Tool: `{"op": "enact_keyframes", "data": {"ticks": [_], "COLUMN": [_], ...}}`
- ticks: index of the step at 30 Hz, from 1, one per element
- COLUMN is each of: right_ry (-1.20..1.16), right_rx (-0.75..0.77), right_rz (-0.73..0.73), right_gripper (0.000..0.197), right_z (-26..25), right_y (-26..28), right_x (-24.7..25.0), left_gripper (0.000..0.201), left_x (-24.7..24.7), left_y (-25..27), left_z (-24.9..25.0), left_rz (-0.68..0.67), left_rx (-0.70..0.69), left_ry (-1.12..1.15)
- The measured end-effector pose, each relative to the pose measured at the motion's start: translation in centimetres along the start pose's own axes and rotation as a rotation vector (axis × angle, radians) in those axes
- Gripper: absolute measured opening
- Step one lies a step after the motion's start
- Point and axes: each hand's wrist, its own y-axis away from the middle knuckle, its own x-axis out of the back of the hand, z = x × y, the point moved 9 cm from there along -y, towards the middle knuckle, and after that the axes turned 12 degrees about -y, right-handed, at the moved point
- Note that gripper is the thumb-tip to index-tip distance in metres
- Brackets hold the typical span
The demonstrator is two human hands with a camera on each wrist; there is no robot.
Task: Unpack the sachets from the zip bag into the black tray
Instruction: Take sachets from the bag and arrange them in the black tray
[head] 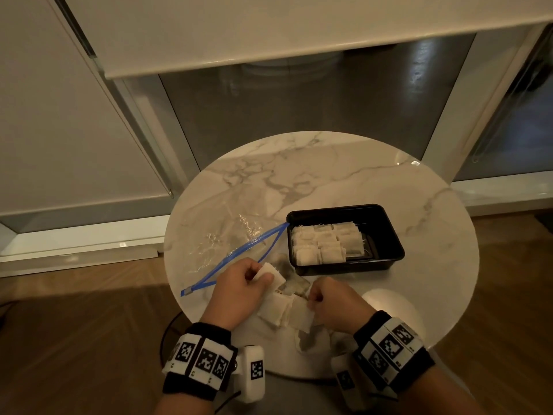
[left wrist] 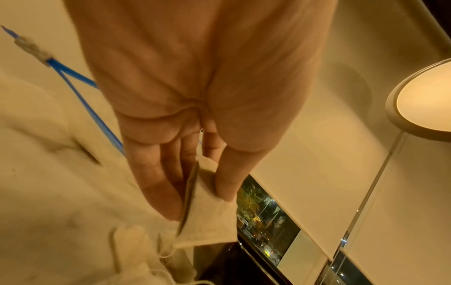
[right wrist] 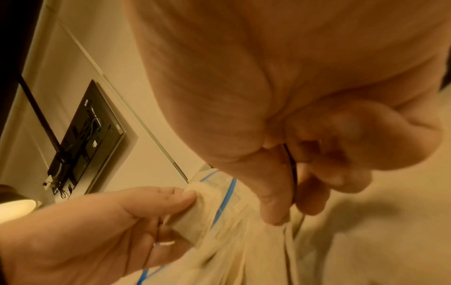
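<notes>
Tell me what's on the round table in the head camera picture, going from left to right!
Zip bag with its blue zip strip, then the left hand pinching a sachet, then the right hand gripping more sachets, then the black tray holding sachets.

Round table [head: 344, 175] at frame centre of the head view. Tray [head: 392, 235] on it, right of centre, with sachets in tray [head: 324, 244] packed into its left part. Zip bag [head: 233, 250] flat on table left of tray, one corner touching tray's upper-left corner. Left hand [head: 239, 287] and right hand [head: 335, 304] at lower centre, below bag and tray, side by side over loose sachets [head: 281, 313] at table's near edge. Window blind [head: 269, 31] across top of frame.
</notes>
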Motion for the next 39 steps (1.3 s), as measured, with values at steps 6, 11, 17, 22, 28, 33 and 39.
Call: {"op": "enact_keyframes", "data": {"ticks": [6,11,17,22,28,33,39], "right_ry": [-0.182,-0.613,-0.745,-0.791,-0.68,-0.58,-0.323], "right_rx": [0.182,0.244,0.284,0.306,0.35,0.314,0.362], "right_rz": [-0.001,-0.06,-0.069,0.045,0.138,0.314,0.279], "right_gripper": [0.011,0.015,0.019,0.01,0.006,0.009,0.01], "right_z": [-2.1,-3.7,-4.4,-4.4,-4.8,-2.7,-3.2], "right_y": [2.0,3.4,3.9,3.9,4.3,4.0,5.0], "right_x": [3.9,6.3,6.9,7.8,8.9,11.3,12.7], "left_gripper": [0.025,0.029,0.035,0.026,0.02,0.021,0.034], "left_x": [1.4,0.8,-1.5,-1.6,-1.5,-1.3,-1.1], "left_y": [0.4,0.4,1.3,1.4,1.7,1.4,1.6], "left_z": [1.2,3.3,5.9,7.6,8.4,7.4,7.8], "left_rz": [0.121,0.109,-0.101,-0.106,-0.06,0.0,0.013], "left_rx": [-0.013,-0.135,-0.07,-0.187,-0.254,-0.18,-0.205], "left_ry": [0.207,0.138,0.495,0.456,0.354,0.355,0.301]}}
